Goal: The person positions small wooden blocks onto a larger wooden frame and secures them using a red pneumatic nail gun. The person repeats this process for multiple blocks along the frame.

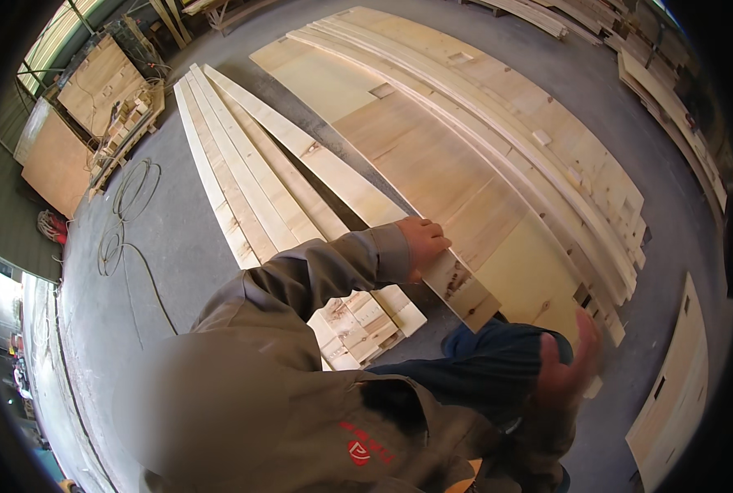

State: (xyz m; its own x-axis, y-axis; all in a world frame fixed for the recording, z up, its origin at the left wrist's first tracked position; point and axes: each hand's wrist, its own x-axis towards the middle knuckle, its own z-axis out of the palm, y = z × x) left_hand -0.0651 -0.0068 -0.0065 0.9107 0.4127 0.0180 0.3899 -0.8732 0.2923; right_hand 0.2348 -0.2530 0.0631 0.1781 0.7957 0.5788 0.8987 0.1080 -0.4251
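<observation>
Right hand [568,353] nearest: blurred, fingers and thumb spread, nothing visible in it. Left hand [425,244] clamped over the edge of the long plank [325,156], close to its near end; thumb hidden. Plank runs away along the left side of the big wooden panel [420,152]; can't tell if they touch. One-handed grip on that length probably invites twist: better to put the right hand on the opposite edge, keep the wrist straight, and watch the far end doesn't swing into the neighbouring strips [259,189].
</observation>
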